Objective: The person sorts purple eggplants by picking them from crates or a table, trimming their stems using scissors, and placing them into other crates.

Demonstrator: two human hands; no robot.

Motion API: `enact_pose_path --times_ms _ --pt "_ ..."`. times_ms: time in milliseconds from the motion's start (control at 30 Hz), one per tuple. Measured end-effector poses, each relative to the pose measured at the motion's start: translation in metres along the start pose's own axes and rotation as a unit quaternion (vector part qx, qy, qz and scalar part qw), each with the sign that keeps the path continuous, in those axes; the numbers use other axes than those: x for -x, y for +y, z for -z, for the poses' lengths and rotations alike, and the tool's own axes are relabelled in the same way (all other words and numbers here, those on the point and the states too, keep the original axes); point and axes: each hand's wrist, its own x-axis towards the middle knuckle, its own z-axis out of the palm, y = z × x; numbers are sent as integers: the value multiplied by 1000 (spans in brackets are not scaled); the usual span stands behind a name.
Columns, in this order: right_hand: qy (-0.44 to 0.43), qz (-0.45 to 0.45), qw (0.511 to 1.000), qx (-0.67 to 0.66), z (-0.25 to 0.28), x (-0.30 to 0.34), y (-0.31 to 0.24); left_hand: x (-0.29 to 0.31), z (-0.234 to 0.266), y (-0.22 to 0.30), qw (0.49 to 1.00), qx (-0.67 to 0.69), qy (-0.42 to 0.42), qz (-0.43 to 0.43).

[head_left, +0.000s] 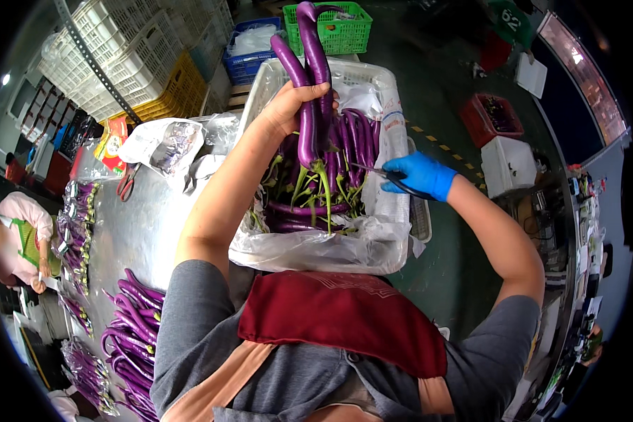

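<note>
My bare left hand (293, 105) is wrapped round two long purple eggplants (307, 137), held upright over a white crate (394, 239) lined with clear plastic. Their green stems point down toward me. More eggplants (359, 141) fill the crate beneath, stems mostly toward me. On my right hand (423, 176) is a blue glove; it grips a pair of dark-handled scissors (406, 184) at the crate's right side. The scissors' blades reach left over the crate, a little apart from the held stems.
To the left is a metal table (137, 232) with red-handled scissors (126, 184), plastic bags (165, 144) and a pile of eggplants (130, 323). A person (28, 235) stands at its far left. Stacked crates (112, 56) rise behind; a green crate (348, 32) stands beyond mine.
</note>
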Motion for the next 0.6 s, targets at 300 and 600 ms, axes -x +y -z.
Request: enact_pose_path --times_ms 300,600 --pt "-65 99 990 -73 -6 -18 -18 -7 -12 -15 999 -29 38 10" --pt "90 29 995 44 -29 -18 -17 -19 2 -31 959 -140 220 -109"
